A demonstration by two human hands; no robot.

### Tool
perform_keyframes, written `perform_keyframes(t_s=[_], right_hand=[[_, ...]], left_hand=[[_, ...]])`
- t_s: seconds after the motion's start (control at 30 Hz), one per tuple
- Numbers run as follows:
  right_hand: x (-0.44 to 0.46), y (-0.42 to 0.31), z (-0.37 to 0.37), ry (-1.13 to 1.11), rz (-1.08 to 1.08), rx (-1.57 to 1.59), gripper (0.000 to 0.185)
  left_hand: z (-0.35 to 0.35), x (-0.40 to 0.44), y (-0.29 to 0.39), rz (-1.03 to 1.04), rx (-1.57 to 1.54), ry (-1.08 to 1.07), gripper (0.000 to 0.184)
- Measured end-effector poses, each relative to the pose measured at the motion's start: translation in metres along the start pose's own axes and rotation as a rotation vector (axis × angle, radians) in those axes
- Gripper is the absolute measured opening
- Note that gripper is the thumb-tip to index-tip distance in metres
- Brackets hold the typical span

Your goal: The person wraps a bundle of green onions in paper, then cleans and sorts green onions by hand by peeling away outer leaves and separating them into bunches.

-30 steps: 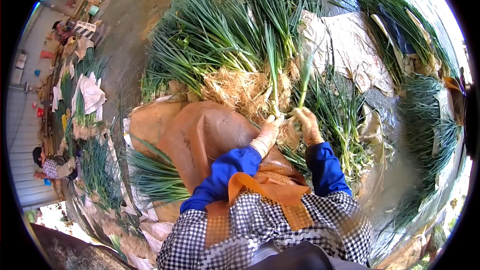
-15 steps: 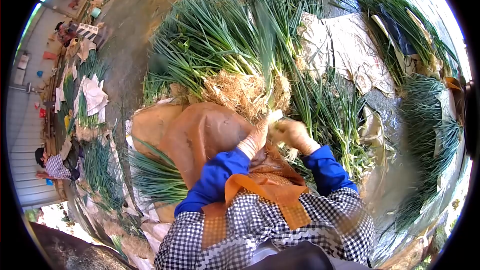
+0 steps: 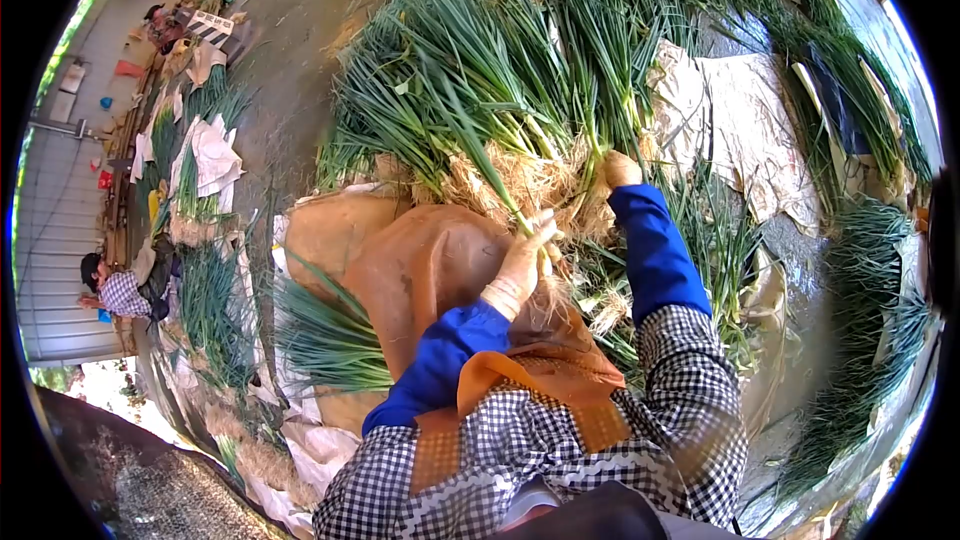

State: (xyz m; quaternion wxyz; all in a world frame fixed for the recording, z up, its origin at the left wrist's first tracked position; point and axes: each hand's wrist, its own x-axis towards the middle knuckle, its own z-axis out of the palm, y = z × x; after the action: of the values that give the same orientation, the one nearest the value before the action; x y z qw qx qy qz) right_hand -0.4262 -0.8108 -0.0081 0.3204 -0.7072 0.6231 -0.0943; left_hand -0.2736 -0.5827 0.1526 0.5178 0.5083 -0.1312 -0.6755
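My left hand is closed around the white lower stems of a few spring onions, over my lap. Their green leaves point up and left, and pale roots hang below the fingers. My right hand reaches forward to the right side of a big heap of spring onions, closed at the stems just above the roots. Its fingertips are partly hidden. Tangled straw-coloured roots face me along the heap's near edge. A brown apron covers my lap.
Sorted spring onions lie at my left on a tan sheet. Loose leaves and a cream sack lie to the right. More onions line the far right. Another person sits at far left.
My right hand has moved away from the left, forward to the heap. The left hand still holds its onions, whose leaves now lean further left. The view has shifted slightly.
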Motion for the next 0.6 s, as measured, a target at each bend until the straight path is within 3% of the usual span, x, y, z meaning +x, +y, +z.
perform_keyframes(t_s=[0.03, 0.07, 0.1, 0.13, 0.17, 0.27, 0.3, 0.37, 0.4, 0.43, 0.5, 0.53, 0.57, 0.6], right_hand=[[-0.009, 0.008, 0.000, 0.042, -0.070, 0.282, 0.027], [-0.048, -0.030, -0.048, -0.112, 0.023, 0.442, 0.027], [-0.066, -0.022, -0.056, -0.175, -0.314, 0.757, 0.025], [-0.101, -0.037, -0.082, -0.273, -0.159, 1.084, 0.026], [-0.136, -0.047, -0.087, -0.266, -0.036, 1.203, 0.028], [-0.186, -0.010, -0.044, -0.697, 0.146, 1.742, 0.034], [-0.196, -0.004, -0.024, -0.623, 0.188, 1.596, 0.037], [-0.247, -0.045, -0.059, -0.471, -0.153, 1.105, 0.045], [-0.252, -0.039, -0.051, -0.446, -0.264, 1.043, 0.047], [-0.258, -0.043, -0.059, -0.552, -0.139, 1.160, 0.048], [-0.237, -0.030, -0.065, -0.621, -0.133, 0.975, 0.055], [-0.237, -0.051, -0.088, -0.570, -0.053, 0.991, 0.058], [-0.222, -0.050, -0.077, -0.379, 0.067, 1.062, 0.051], [-0.195, -0.035, -0.052, -0.455, 0.175, 1.248, 0.039]], left_hand=[[0.000, -0.004, -0.003, -0.068, -0.129, -0.041, 0.029], [-0.015, 0.001, -0.021, -0.211, -0.189, -0.205, 0.030], [-0.014, -0.007, -0.028, -0.339, -0.354, -0.234, 0.030], [-0.014, -0.005, -0.036, -0.266, -0.323, -0.205, 0.030], [-0.015, -0.005, -0.049, -0.203, -0.290, -0.171, 0.029], [0.009, -0.005, -0.037, -0.271, -0.276, 0.015, 0.026], [0.011, -0.002, -0.041, -0.277, -0.282, 0.012, 0.026], [0.005, 0.002, -0.061, -0.323, -0.295, -0.106, 0.025], [-0.003, 0.011, -0.079, -0.317, -0.245, -0.131, 0.022], [-0.002, 0.009, -0.081, -0.312, -0.248, -0.131, 0.022], [-0.001, 0.005, -0.080, -0.219, -0.200, -0.208, 0.020], [-0.004, 0.003, -0.082, -0.304, -0.241, -0.187, 0.016], [-0.004, 0.001, -0.083, -0.303, -0.241, -0.190, 0.016], [-0.003, -0.003, -0.084, -0.305, -0.244, -0.194, 0.014]])
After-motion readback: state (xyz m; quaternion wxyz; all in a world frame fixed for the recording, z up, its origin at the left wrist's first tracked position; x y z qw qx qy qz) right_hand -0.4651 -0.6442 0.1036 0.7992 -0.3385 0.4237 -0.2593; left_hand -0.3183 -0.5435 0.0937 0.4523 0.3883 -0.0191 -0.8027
